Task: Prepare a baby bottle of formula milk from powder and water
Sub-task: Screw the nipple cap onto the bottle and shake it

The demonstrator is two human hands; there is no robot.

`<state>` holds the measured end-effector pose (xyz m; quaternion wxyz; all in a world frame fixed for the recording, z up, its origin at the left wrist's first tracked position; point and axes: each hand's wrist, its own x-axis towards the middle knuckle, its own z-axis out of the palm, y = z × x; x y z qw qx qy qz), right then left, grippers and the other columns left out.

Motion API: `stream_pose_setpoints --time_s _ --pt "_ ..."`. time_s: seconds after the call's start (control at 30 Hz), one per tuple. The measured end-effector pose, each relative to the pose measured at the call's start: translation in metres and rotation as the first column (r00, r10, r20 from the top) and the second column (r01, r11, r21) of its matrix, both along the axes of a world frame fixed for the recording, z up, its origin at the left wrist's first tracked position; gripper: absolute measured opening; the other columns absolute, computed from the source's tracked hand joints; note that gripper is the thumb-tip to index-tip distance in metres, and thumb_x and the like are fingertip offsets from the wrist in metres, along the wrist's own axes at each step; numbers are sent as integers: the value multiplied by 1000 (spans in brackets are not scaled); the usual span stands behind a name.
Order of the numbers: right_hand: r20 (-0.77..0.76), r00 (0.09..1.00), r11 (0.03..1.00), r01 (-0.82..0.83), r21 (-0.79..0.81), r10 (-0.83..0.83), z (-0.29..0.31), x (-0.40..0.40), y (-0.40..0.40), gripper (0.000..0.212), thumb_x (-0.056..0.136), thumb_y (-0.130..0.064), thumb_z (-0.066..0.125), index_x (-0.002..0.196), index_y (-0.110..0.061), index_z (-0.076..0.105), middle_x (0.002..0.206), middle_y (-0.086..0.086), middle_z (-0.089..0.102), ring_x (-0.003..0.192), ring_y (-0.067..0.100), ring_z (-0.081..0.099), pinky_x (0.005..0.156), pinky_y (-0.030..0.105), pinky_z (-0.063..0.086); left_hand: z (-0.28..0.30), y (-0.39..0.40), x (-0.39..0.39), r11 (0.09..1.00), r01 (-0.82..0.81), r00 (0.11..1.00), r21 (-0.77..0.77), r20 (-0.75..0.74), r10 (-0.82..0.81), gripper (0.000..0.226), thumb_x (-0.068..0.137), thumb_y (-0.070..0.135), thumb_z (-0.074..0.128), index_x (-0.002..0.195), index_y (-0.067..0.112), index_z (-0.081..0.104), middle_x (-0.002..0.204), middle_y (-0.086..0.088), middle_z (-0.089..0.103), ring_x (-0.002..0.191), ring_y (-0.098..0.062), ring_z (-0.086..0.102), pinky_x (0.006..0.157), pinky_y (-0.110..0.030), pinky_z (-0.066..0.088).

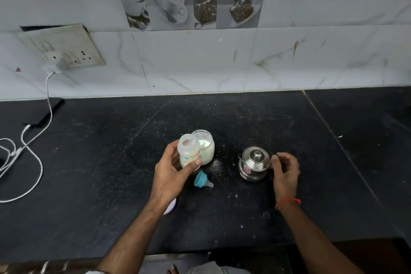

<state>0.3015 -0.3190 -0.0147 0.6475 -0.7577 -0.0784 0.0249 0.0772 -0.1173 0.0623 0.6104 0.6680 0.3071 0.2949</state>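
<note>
Spreading black and speckled across the lower half: the desk point(111, 173), carrying everything near its centre.

Standing at about one o'clock from the left hand: an open glass jar point(205, 149) of white powder, lid off, likely for scooping. Touching it on the near side, or nearly so — cannot tell which.

Sitting at three o'clock from the jar, well apart: a small steel pot point(253, 165), lid on, probably holding the water.

Being held upright just in front of the jar: the baby bottle point(189, 151), mouth open and clear of the desk, seemingly kept ready for filling.

Lying on its side at six o'clock from the bottle: the teal teat ring point(202, 180), set aside to leave the mouth free.

Peeking out at seven o'clock from that ring, under the left wrist: a pale round lid point(171, 206), possibly the jar's.

Left hand point(171, 176) reaching in from six o'clock, fingers point(198, 162) wrapping closed round the bottle's body, thumb across the front.

Right hand point(285, 172) coming in from five o'clock, fingers loosely curled and holding nothing, tips just at the pot's right side — apparently going for its handle.
</note>
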Motion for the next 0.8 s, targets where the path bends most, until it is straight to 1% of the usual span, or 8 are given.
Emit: stream_pose_setpoints --time_s 0.1,0.17,0.3,0.37,0.47,0.67,0.73,0.8 --pt "565 822 985 39 -167 63 21 -17 11 15 90 -20 63 105 -20 59 112 -8 55 115 13 49 103 32 32 -1 4 -6 1000 -10 1000 20 -16 11 61 80 11 89 133 24 61 126 6 75 119 -10 71 99 -29 57" --pt "661 701 962 -150 -230 268 36 -43 31 15 90 -22 64 104 -23 59 110 -10 55 110 8 49 99 26 32 -2 6 -8 999 -22 1000 23 -15 23 61 80 13 89 132 25 61 125 7 76 118 -10 71 98 -28 58" --pt "324 610 655 -458 -601 723 33 -82 68 33 87 -42 69 112 -27 55 112 -9 51 103 13 45 90 28 43 2 7 -12 998 -60 998 27 4 60 61 78 18 90 130 32 61 123 13 76 114 -7 72 93 -21 58" --pt "162 561 494 -512 -702 812 20 -90 78 47 84 -47 73 121 -26 52 121 -6 50 110 15 43 96 30 42 5 7 -16 997 -70 998 29 13 69 64 75 26 90 131 31 60 123 14 76 113 -6 72 92 -21 59" --pt "81 532 383 -488 -784 843 4 -101 86 54 85 -49 71 129 -27 47 130 -4 46 119 18 42 100 32 39 6 9 -21 997 -70 997 22 33 70 67 76 23 92 134 27 58 122 13 76 111 -7 74 89 -20 59" --pt "139 551 412 -410 -813 823 -16 -115 93 46 90 -36 69 130 -26 49 133 -3 51 122 19 47 98 31 37 11 11 -31 997 -83 996 1 41 83 74 66 44 91 128 31 54 120 14 77 109 -8 75 86 -20 59" --pt "134 579 488 -516 -704 804 -17 -116 95 47 87 -26 75 127 -23 51 128 0 55 119 19 52 101 29 42 11 14 -35 997 -76 997 20 22 76 69 69 40 92 127 34 54 119 15 77 109 -8 74 87 -21 60" --pt "58 657 609 -656 -445 751 -7 -116 95 51 82 -17 82 119 -28 50 123 1 60 113 13 61 98 29 52 11 18 -39 997 -68 998 43 7 68 65 75 28 93 126 34 54 119 14 77 110 -8 74 90 -25 61"
